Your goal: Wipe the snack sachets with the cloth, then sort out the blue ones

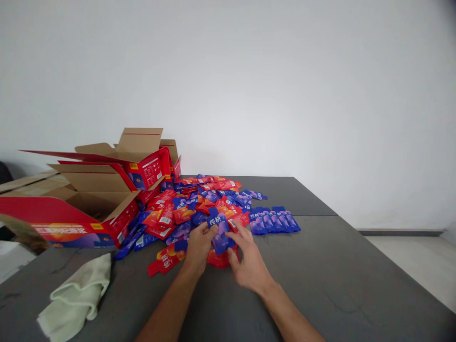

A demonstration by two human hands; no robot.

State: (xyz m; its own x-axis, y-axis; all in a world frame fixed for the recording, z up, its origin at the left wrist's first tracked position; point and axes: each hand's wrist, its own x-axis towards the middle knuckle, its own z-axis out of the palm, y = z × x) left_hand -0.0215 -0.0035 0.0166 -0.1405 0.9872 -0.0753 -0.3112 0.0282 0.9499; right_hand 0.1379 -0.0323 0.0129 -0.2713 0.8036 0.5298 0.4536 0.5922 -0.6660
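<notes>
My left hand (200, 247) pinches the left edge of a blue sachet (220, 230) with white lettering and purple round shapes, held face up over the pile. At the sachet's right side is my right hand (248, 259), its fingers apart; whether a fingertip touches the sachet I cannot tell. Beneath and behind lies a loose heap of red and blue sachets (164, 216). To the right of the heap, several blue sachets lie in an overlapping row (273, 221), all turned the same way.
Open red cardboard boxes (81, 221) with brown insides stand at the left, some stacked behind. A crumpled pale green cloth (76, 299) lies at the front left of the dark table (320, 285). The table's right edge drops to a light floor. A white wall rises behind.
</notes>
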